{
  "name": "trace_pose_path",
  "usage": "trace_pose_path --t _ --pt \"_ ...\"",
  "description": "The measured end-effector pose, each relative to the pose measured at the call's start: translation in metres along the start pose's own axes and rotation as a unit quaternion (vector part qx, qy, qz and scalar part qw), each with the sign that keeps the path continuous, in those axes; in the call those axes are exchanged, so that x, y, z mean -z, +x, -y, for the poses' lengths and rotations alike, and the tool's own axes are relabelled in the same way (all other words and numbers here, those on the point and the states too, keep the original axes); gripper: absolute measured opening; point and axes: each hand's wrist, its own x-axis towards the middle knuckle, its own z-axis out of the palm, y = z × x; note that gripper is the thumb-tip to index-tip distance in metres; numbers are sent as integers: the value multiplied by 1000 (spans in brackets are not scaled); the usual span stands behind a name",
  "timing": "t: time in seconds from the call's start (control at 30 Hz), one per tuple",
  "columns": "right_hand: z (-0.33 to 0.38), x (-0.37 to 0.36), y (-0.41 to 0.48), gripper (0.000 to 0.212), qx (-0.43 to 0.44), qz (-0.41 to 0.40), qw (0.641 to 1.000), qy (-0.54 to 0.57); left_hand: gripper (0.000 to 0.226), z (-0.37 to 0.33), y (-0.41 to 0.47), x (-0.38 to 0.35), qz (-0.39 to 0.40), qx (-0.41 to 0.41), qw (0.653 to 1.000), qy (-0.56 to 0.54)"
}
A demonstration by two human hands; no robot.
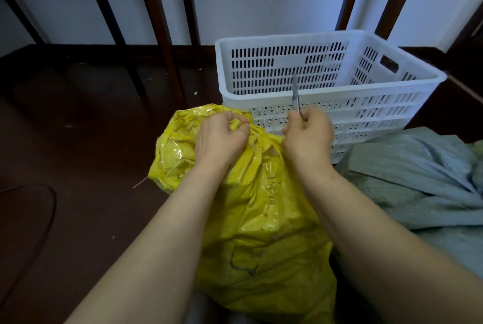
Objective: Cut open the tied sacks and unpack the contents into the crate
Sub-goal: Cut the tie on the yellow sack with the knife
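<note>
A yellow woven sack [261, 214] lies on the dark floor in front of me, wrapped in clear tape at its far end. My left hand [220, 138] grips the bunched neck of the sack. Just to the right, my right hand [308, 135] holds a thin metal blade [295, 93] that points up. The blade stands above the sack's neck and does not touch it. Behind the sack sits a white slotted plastic crate [287, 100]; nothing shows inside it.
A grey-green woven sack [418, 187] lies crumpled at the right, against the crate. Dark wooden furniture legs [162, 31] stand behind on the dark floor [78, 140]. A thin cable [49, 208] curves along the floor at the left.
</note>
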Motion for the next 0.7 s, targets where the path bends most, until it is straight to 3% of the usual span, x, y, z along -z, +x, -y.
trace_pose_path --t 0.13,0.23,0.47,0.7 --pt "-15 8 0 23 -5 45 999 -3 3 3 1 1 -3 -9 1000 -19" --pt "-17 10 1 8 15 64 998 7 6 0 1 0 7 -27 999 -43" --pt "-9 1 -3 28 -2 169 985 41 11 0 -2 5 22 -34 997 -64" --pt "-15 -2 -5 23 -5 209 978 20 8 -5 -2 10 44 -2 995 -92"
